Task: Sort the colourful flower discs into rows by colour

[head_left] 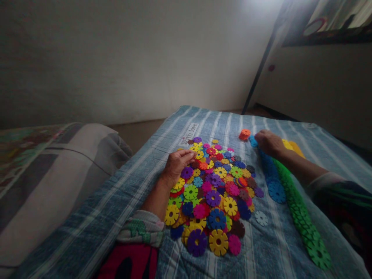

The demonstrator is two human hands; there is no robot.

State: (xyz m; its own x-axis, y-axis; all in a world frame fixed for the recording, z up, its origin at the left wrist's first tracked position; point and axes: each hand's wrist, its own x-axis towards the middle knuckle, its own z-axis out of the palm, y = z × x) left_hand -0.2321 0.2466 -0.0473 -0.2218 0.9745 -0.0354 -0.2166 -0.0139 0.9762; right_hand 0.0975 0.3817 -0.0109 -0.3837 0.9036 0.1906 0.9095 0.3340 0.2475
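Note:
A heap of several flat, notched plastic discs [213, 193] in many colours lies on a blue striped cloth [116, 209]. My left hand [176, 166] rests on the heap's far left edge, fingers curled over the discs; whether it grips one is hidden. My right hand [269, 142] is closed at the far end of a row of blue discs [271, 176], next to an orange disc stack [244, 134]. A long row of green discs [302, 215] runs beside the blue one, and yellow discs [292, 146] show behind my right wrist. A white disc [261, 218] lies alone.
A grey and patterned cushion [49, 174] lies to the left of the cloth. A plain wall stands behind, with bare floor [139, 131] at its foot. A dark post [258, 77] leans at the right, below a dark framed picture [328, 23].

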